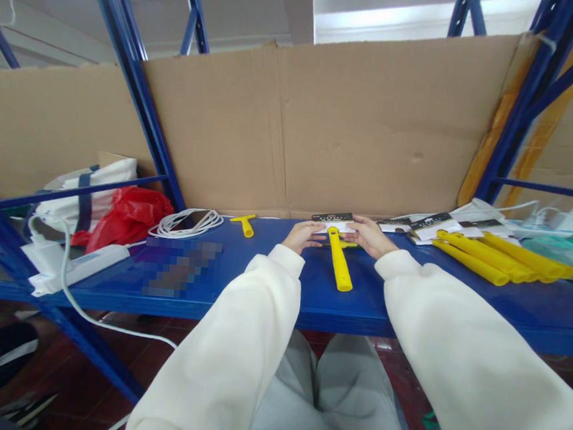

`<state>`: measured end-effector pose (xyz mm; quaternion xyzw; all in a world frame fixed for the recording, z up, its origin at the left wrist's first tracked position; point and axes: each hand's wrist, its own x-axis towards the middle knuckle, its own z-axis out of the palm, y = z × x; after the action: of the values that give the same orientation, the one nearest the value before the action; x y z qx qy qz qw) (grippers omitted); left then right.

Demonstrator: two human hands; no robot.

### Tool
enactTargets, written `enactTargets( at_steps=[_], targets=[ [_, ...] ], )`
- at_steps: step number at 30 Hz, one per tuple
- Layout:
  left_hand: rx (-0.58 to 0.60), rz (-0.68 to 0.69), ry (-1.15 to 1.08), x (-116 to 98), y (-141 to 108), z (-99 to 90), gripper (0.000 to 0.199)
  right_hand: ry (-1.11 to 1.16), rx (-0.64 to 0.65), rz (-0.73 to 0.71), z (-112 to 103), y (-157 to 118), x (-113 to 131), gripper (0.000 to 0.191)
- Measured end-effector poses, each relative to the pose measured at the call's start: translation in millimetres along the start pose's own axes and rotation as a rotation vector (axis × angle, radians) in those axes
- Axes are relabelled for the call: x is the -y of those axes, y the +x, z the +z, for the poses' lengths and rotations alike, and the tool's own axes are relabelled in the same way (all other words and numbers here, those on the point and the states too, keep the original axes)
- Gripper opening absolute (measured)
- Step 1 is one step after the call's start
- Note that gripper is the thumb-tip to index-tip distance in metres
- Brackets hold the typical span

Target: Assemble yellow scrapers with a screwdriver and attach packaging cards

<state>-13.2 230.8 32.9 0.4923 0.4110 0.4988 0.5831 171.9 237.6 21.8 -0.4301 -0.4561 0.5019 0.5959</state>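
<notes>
Between my two hands is a flat black-and-white card [333, 219], gripped at its ends. My left hand [305, 235] pinches the left end, and my right hand [369, 237] has the right end between thumb and fingers. From below the middle of the card a yellow handle [341, 263] points toward me, with a hole near its lower end. Part of a yellow crossbar shows behind it, by my right fingers. Whether the handle is fixed to the card I cannot tell. A smaller yellow T-shaped tool [246, 225] lies to the left, apart from my hands.
Several yellow handles [503, 259] lie at the right of the blue shelf [357, 323], beside black-and-white cards [436, 226]. At the left are a coiled white cable [185, 223], a red bag [133, 215] and a power strip [86, 264]. Cardboard [364, 128] stands behind.
</notes>
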Motion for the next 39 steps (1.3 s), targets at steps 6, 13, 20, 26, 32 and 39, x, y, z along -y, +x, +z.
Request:
enactTargets(
  at_steps=[6, 13, 20, 26, 32, 39],
  targets=[
    [-0.079, 0.005, -0.088, 0.2, 1.6, 1.5, 0.012, -0.004, -0.013, -0.002, 4.2, -6.4, 2.5, 0.036],
    [-0.278, 0.041, -0.22, -4.6, 1.2, 1.8, 0.029, -0.119, -0.081, -0.074, 4.6, -12.2, 6.1, 0.033],
    [-0.231, 0.027, -0.216, -8.2, -8.9, 6.6, 0.029, -0.321, 0.225, -0.068, 7.6, -20.9, 3.5, 0.026],
    [-0.084, -0.024, -0.093, -10.7, -15.8, 8.0, 0.026, -0.381, 0.299, -0.173, 10.8, -18.1, -4.1, 0.049],
    [-0.05, -0.04, -0.034, -10.9, -15.8, 8.9, 0.019, -0.498, 0.271, -0.229, 7.7, -10.1, -6.3, 0.023],
    [-0.022, -0.03, -0.006, -10.5, -16.5, 8.0, 0.033, -0.96, 0.248, -0.434, 8.9, -19.8, 2.1, 0.048]
  ],
)
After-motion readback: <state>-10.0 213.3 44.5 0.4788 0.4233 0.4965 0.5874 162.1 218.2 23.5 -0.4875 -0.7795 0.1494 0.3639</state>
